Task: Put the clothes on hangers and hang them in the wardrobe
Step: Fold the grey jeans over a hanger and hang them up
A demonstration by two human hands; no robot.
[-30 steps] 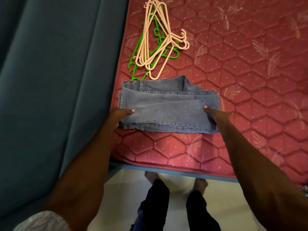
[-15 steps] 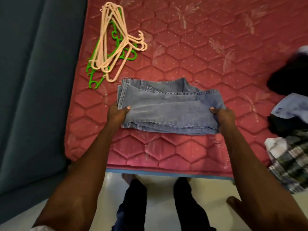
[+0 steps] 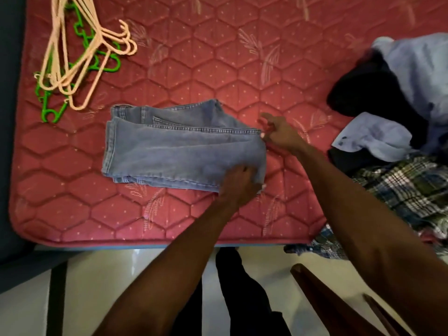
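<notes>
Left hand grips the folded jeans at their 5 o'clock corner on the bed; right hand, fingers spread, holds nothing.

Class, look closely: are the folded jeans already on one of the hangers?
No. The jeans lie folded on the mattress, apart from the hangers piled at its corner.

I can read no text, label, brand or number here, not on the jeans, hangers or mattress.
</notes>
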